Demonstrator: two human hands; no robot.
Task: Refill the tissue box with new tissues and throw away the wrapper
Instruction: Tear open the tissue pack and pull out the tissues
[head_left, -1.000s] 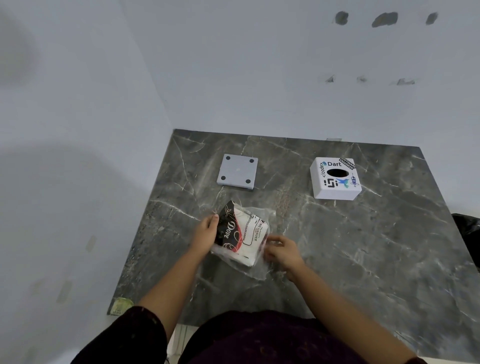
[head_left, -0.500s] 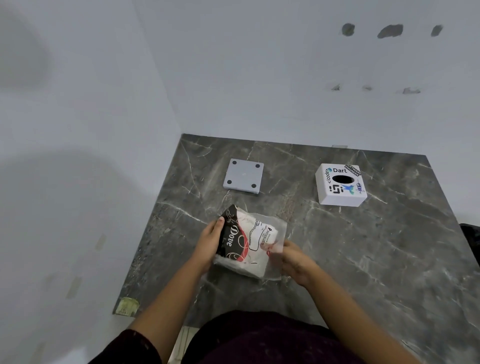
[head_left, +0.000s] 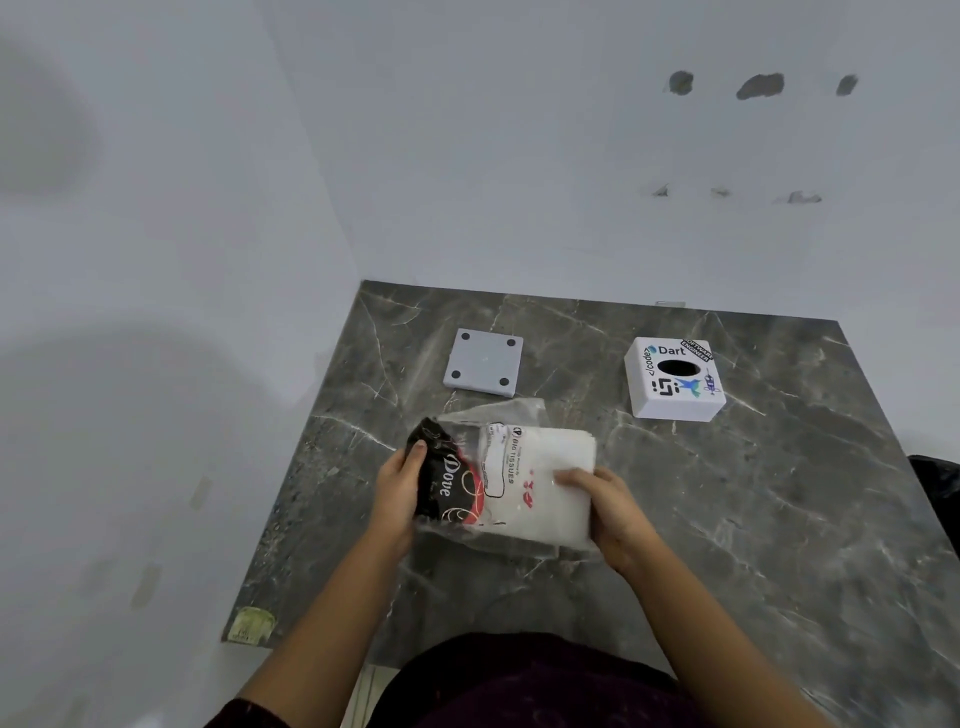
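A pack of white tissues lies in front of me on the dark marble table, partly inside its clear plastic wrapper with a black and red printed end. My left hand grips the printed end of the wrapper. My right hand holds the right side of the tissue stack, which sticks out of the wrapper's open end. The white tissue box cover, with stickers and an oval slot, stands at the back right. Its grey base plate lies at the back left.
White walls close the table on the left and at the back. A black bag shows at the right edge of the view, beside the table. A small yellowish sticker marks the table's near left corner.
My right hand has moved right with the tissue stack, which now shows further out of the wrapper. My left hand still holds the printed end. The view has shifted slightly.
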